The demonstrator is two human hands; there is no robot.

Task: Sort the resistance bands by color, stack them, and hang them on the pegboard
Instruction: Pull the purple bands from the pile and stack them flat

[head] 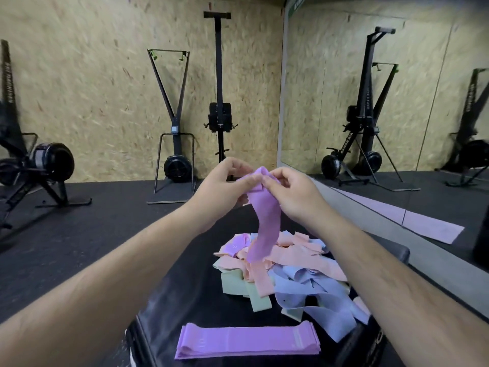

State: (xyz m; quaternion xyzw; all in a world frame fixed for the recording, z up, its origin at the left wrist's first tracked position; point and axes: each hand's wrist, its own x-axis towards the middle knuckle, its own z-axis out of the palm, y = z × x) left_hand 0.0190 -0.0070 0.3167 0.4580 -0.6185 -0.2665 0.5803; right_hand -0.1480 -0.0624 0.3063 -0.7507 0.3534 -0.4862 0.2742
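The left hand (pixel 225 184) is pinching the 9 o'clock edge of a lilac elastic resistance band (pixel 264 215), and the right hand (pixel 293 192) is pinching its 3 o'clock edge. The band is hanging down, its lower end seemingly touching (blur hides contact) a tangled heap of pink, green, blue and lilac bands (pixel 291 258) on the black padded surface (pixel 190 287). At the heap's 6 o'clock, a flat stack of lilac bands (pixel 248 341) is lying.
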